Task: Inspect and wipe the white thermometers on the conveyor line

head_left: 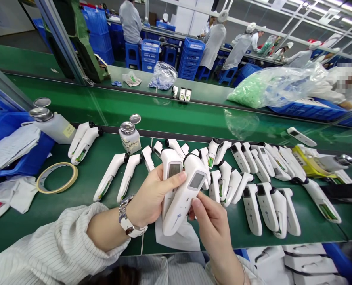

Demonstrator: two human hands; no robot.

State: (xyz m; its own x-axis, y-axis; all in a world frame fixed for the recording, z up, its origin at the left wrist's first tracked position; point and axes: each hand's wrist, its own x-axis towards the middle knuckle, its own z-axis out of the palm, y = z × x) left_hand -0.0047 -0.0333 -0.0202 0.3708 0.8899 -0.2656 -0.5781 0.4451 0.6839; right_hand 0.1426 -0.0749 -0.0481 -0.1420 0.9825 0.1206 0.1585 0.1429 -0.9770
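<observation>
Two white infrared thermometers are held up close in front of me. My left hand (150, 194) is closed around the rear thermometer (170, 162), its thumb lying across to the front thermometer (180, 206). At the front one's right edge, the fingertips of my right hand (214, 223) pinch its side. Both grey displays face me and look blank. A white cloth (178, 239) lies on the green bench under them. Just behind my hands stand and lie several more white thermometers (225, 178), some with green circuit boards showing in their handles.
To the left are a tape roll (57, 190), a white pump bottle (57, 124) and a blue bin (42, 146) with papers. Another pump bottle (130, 138) stands at the back. Thermometers (265, 206) fill the right side. Behind runs a green conveyor belt (113, 107); co-workers (214, 41) sit beyond.
</observation>
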